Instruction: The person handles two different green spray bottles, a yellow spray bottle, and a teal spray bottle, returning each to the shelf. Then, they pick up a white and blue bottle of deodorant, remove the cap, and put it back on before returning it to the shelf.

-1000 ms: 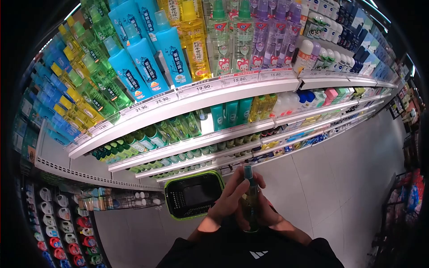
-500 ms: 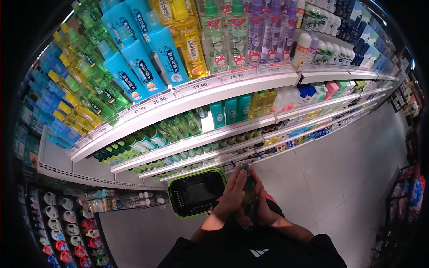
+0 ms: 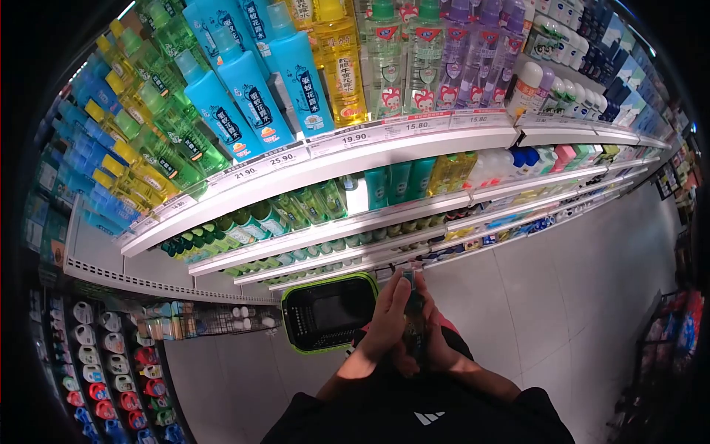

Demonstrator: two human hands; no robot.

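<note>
Head view shows the left hand [image 3: 386, 325] and right hand [image 3: 435, 342] clamped around a slim green spray bottle [image 3: 412, 314], which is best kept upright above the green-rimmed black shopping basket [image 3: 330, 312] at nine o'clock.

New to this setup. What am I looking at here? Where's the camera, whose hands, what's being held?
There is one view, from a fisheye camera worn on a person's head, looking forward and down in a shop aisle. The left hand and right hand are the person's own, meeting in front of the chest around a small slim greenish bottle with a teal cap. Just left of them is a black shopping basket with a lime-green rim, which looks empty. Ahead run white shelves with price tags, stocked with tall blue, green, yellow and clear bottles. The floor is pale grey tile.
</note>
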